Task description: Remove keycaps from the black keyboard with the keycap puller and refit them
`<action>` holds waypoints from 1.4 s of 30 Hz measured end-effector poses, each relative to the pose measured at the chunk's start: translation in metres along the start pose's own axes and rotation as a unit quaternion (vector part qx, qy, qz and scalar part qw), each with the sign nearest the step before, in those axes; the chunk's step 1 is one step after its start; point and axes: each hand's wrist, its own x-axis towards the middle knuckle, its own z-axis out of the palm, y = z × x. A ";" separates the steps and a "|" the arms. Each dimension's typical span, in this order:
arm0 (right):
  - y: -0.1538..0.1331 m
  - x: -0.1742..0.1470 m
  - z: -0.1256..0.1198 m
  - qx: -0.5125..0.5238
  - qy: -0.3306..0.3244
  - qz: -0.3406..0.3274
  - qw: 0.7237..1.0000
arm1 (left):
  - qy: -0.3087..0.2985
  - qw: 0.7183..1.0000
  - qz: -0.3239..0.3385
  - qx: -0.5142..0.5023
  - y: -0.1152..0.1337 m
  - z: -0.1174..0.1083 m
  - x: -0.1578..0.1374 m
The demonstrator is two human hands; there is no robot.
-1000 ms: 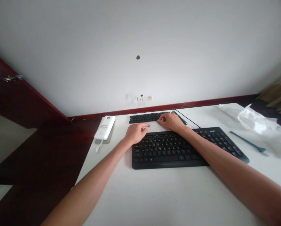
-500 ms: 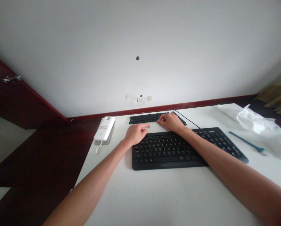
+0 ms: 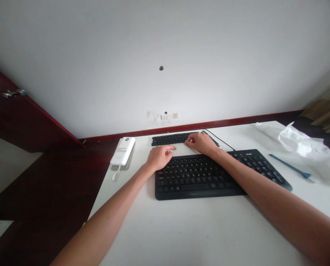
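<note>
My left hand rests over the upper left corner of a black keyboard, with the index finger stretched out over the white table and the thumb a little apart from it. Just to its right, my right hand is closed, its fingertips pressed together at the near edge of a second black key panel. Whatever those fingertips may hold is too small or hidden to make out. My right forearm crosses above the near keyboard and covers some of its keys. The right hand hides part of the far panel.
On the left of the white table lies a white power bank with a short strap. A blue pry tool and a crumpled translucent bag lie at the right. A black cable runs behind the keyboard.
</note>
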 end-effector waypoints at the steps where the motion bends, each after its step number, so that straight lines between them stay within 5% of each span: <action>1: 0.000 0.000 -0.004 -0.012 -0.002 -0.004 1.000 | 0.000 1.000 0.000 -0.001 0.000 0.000 0.000; 5: -0.004 -0.006 -0.033 -0.081 -0.046 0.008 0.996 | -0.002 1.000 -0.003 -0.009 0.000 -0.001 -0.001; 8: -0.009 -0.017 -0.063 -0.077 -0.157 -0.003 0.985 | -0.009 1.000 -0.003 -0.012 -0.001 -0.001 -0.001; 12: -0.027 -0.035 -0.090 -0.100 -0.329 0.000 0.939 | -0.019 1.000 -0.005 -0.011 -0.002 -0.002 0.000; 16: -0.053 -0.046 -0.095 -0.174 -0.411 0.035 0.894 | -0.022 1.000 -0.009 -0.009 -0.002 -0.003 0.001; 33: -0.057 -0.055 -0.087 -0.209 -0.379 0.002 0.901 | -0.019 1.000 -0.004 -0.018 -0.003 -0.003 0.000; 38: -0.033 -0.039 -0.086 -0.105 -0.347 -0.025 0.931 | -0.016 1.000 -0.007 -0.016 -0.003 -0.001 0.000; 42: -0.005 -0.016 -0.077 0.091 -0.334 -0.043 0.937 | -0.004 1.000 -0.005 -0.013 -0.003 0.000 0.000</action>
